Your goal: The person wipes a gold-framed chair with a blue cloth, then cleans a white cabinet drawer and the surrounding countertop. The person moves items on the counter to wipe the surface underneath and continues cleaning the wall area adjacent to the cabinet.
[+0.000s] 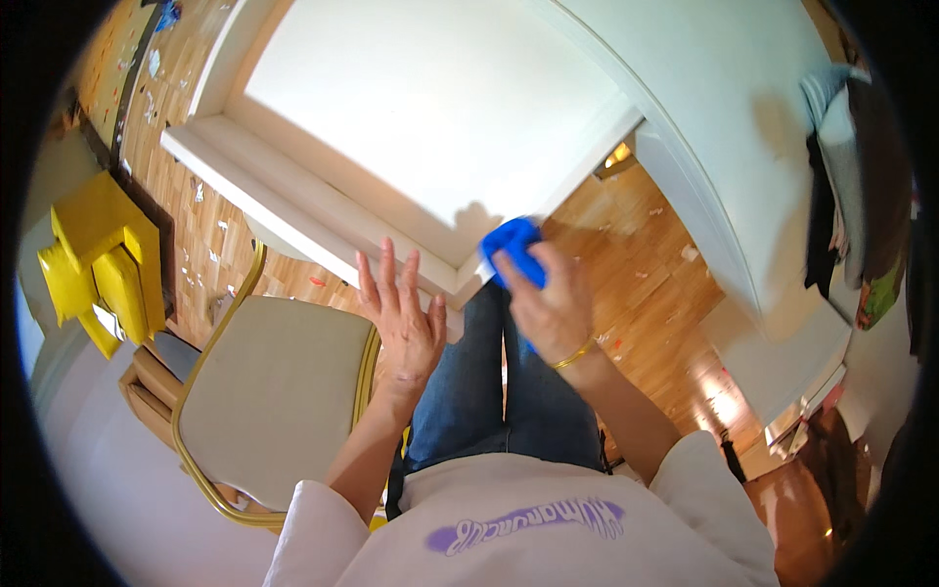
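A large white tray-like panel with a raised rim (pixel 293 213) lies in front of me, one corner close to my legs. Near that corner my right hand (pixel 554 301), with a yellow bangle at the wrist, grips a bunched blue cloth (pixel 513 253) against the rim's edge. My left hand (pixel 402 315) is spread, palm down, at the rim's outer side left of the corner; its fingers are apart and hold nothing. Whether the palm touches the rim I cannot tell.
A beige chair with a gold frame (pixel 279 400) stands at the left, with yellow packages (pixel 110 268) beyond it. A curved white surface (pixel 733 95) runs along the right, with clothes (pixel 843 176) at its far side. Scraps litter the wooden floor (pixel 645 257).
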Demonstrator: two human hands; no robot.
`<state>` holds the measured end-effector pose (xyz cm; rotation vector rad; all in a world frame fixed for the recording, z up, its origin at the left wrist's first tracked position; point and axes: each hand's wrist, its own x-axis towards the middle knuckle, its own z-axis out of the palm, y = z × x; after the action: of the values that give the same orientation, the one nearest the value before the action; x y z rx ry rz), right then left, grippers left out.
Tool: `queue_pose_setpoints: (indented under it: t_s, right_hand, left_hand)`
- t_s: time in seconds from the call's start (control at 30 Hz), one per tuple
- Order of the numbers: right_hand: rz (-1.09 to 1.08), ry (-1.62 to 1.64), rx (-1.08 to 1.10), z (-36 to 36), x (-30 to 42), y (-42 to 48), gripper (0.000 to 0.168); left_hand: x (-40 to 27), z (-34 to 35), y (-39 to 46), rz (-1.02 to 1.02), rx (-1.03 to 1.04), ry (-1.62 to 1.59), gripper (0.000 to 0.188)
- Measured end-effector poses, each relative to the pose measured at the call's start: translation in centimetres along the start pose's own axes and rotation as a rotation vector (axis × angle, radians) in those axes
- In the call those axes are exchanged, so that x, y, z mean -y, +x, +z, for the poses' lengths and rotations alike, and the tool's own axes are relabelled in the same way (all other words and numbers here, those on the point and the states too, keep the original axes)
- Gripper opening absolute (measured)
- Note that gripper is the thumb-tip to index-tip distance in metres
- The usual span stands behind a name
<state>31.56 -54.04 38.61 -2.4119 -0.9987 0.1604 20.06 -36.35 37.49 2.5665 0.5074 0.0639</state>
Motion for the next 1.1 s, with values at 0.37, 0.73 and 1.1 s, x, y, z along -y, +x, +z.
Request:
queue_pose_setpoints:
  t_s: [0.37, 0.73, 1.1]
  right_hand:
    - [0.344, 0.329, 0.215, -2.7, 6.4, 3.4, 0.048]
    - [0.232, 1.197, 0.517, -1.7, 19.8, 10.0, 0.091]
    - [-0.052, 0.1, 0.409, 5.3, 19.1, 10.6, 0.07]
  left_hand:
    - [0.4, -4.0, 1.1, -0.099, 0.069, -0.151, 0.065]
    - [4.8, -14.7, 0.4, -0.878, -0.237, -1.433, 0.066]
    - [10.4, -10.6, 3.4, -0.736, -0.397, -1.208, 0.07]
